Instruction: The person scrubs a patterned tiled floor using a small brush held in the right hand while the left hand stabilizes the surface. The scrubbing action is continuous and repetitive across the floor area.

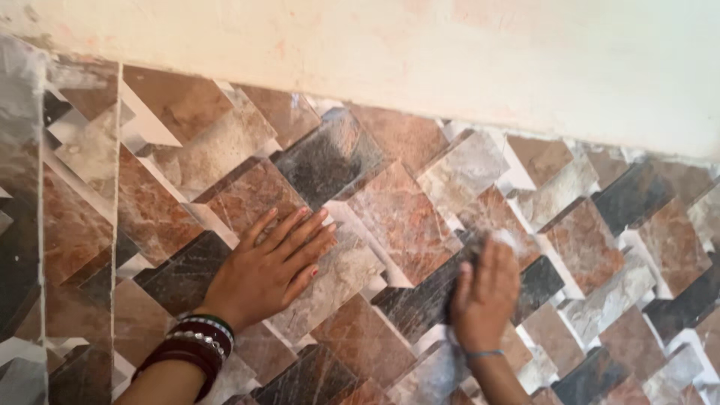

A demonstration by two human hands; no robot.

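Tiled wall [390, 217]: glossy diamond-pattern tiles, brown, grey, cream; plain plaster band [450, 60] above. Pale grout line [116, 225] runs vertical at left. Left hand [262, 274]: flat on tile, fingers [300, 232] spread and released, holding nothing; bangles [191, 345] on wrist. Right hand [484, 292]: fingers clenched on small pale cloth [504, 238], pressed against dark tile. Judgement: good wiping needs even pressure, short overlapping strokes, left hand as steady brace.

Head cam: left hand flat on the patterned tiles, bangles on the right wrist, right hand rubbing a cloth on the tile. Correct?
Not quite. The head view shows the bangles on the left wrist, behind the left hand lying flat on the patterned tiles. The right hand rubs a cloth on the tile, as you said.
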